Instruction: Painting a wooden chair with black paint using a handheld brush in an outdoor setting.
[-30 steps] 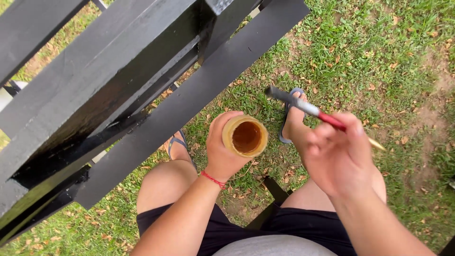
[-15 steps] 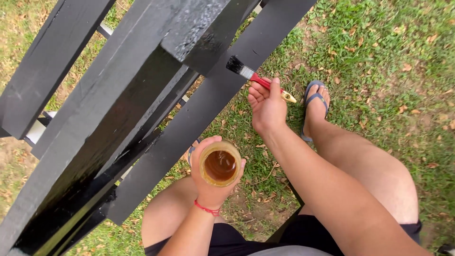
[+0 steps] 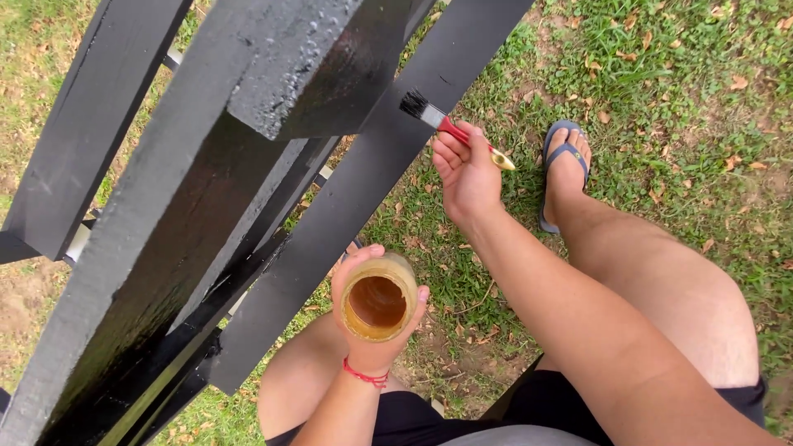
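Two hands are busy. The right hand [image 3: 467,172] grips a paintbrush [image 3: 453,132], its bristles touching a black wooden board [image 3: 363,198]. The left hand [image 3: 372,326] wraps around an open jar [image 3: 378,304] of brown liquid, just above the knee, over grass [image 3: 686,74].

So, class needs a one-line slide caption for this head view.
Right hand presses a paintbrush to a black plank; left hand holds an open jar.

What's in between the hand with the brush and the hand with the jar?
Only grass with a few dry leaves separates the right hand, holding the paintbrush, from the left hand, holding the jar, in the head view.
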